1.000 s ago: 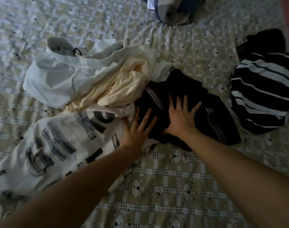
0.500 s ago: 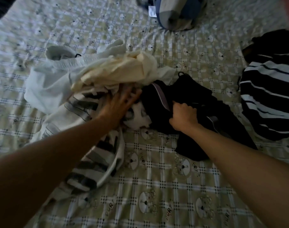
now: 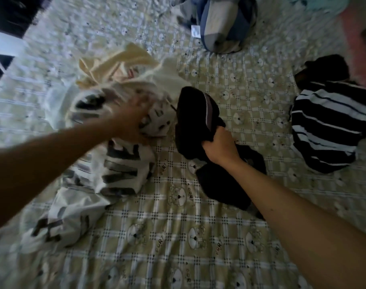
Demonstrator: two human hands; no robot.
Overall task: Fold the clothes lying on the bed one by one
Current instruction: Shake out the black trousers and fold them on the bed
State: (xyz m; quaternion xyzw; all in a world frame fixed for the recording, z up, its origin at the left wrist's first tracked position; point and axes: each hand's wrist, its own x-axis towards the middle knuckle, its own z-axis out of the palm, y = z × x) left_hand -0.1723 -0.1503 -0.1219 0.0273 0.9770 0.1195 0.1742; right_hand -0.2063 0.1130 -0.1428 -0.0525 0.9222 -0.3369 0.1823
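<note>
A heap of clothes lies on the checked bed sheet (image 3: 178,236). My right hand (image 3: 218,147) is shut on a black garment (image 3: 195,119), bunched and raised off the sheet, with its lower part trailing under my forearm. My left hand (image 3: 132,124), blurred by motion, presses into a white garment with large dark letters (image 3: 119,167); I cannot tell whether it grips the cloth. Behind that lie a cream garment (image 3: 119,63) and a plain white one (image 3: 169,80), both pushed up and back.
A black-and-white striped garment (image 3: 330,126) lies at the right with a dark piece (image 3: 323,67) behind it. A blue and grey bundle (image 3: 223,21) sits at the far edge. Dark furniture (image 3: 9,15) shows at top left.
My right hand went from flat on the black garment to gripping and lifting it. My left hand shoved the white and cream clothes away to the left and back.
</note>
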